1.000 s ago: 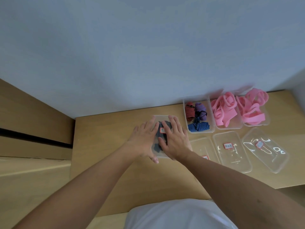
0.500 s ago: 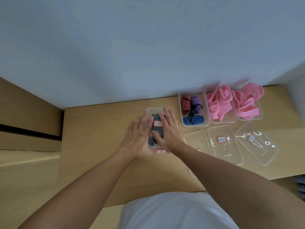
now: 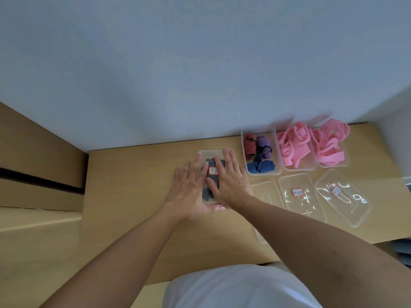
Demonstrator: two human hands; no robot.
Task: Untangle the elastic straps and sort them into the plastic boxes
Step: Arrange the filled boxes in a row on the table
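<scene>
From my end, the nearest clear box [image 3: 210, 153] sits on the desk [image 3: 133, 185] left of the others, packed with dark grey straps [image 3: 205, 194] that show through its transparent top. A small red-edged white label [image 3: 213, 170] lies on that top; I cannot read its writing. The left hand [image 3: 189, 188] and the right hand [image 3: 231, 182] both lie flat on the box. Their fingers [image 3: 231, 160] are straight and slightly spread, pressing down and gripping nothing. The left thumb is at the box's near end.

Just right of it, against the wall, a second box [image 3: 244, 152] holds striped straps [image 3: 261, 166] in red, purple and blue bundles. Two more boxes [image 3: 311, 168] beside it are heaped with pink straps [image 3: 294, 145]. In front of that row lie three clear containers [image 3: 287, 210], two with visible labels. I cannot tell whether they are lids or shallow boxes, and the right forearm covers part of the leftmost one.

The desk is pale wood, set against a plain bluish-grey wall [image 3: 178, 74]. Wooden panelling [image 3: 33, 152] runs along the left. A white shirt [image 3: 233, 287] fills the bottom edge.
</scene>
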